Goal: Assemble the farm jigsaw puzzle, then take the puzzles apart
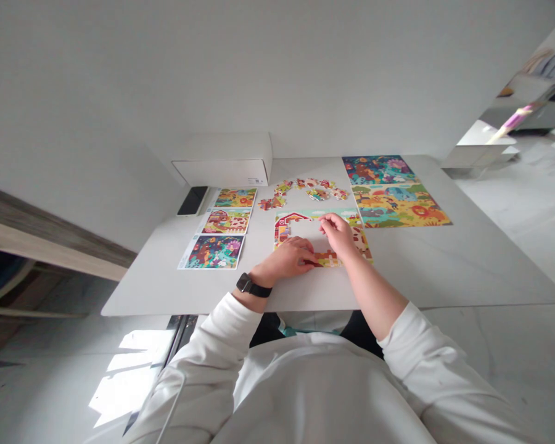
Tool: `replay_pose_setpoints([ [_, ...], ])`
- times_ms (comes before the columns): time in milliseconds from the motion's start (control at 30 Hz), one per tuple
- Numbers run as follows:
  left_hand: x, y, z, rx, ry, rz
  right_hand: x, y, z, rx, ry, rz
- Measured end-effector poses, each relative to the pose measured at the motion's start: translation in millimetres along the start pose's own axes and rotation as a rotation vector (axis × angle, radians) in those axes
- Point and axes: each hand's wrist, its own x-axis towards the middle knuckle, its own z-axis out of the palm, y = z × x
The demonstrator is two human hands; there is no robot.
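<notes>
A farm jigsaw puzzle [363, 237] lies partly assembled on the table, with a red barn at its left and a bare gap in its middle. My left hand [293, 254], with a black watch on its wrist, rests over the lower left of the puzzle, fingers stretched along the bottom border. My right hand [337, 234] hovers at the gap's right side, near the top border. Its thumb and forefinger are pinched together; whatever they hold is too small or hidden to make out. Loose puzzle pieces [317, 195] form an arc beyond the puzzle.
Three picture cards [224, 222] lie in a column at left, beside a dark phone [193, 201]. Behind them stands a white box [222, 172] against the wall. Two assembled puzzles, a dark one [379, 169] and a yellow one [400, 205], lie at right on the grey table [462, 265].
</notes>
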Motion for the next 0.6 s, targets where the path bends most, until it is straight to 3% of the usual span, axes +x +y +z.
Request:
replay_pose_setpoints([
  [600, 0.9, 2.0, 1.2, -0.071, 0.004, -0.03, -1.6, -3.4, 0.8, 0.007, -0.013, -0.001],
])
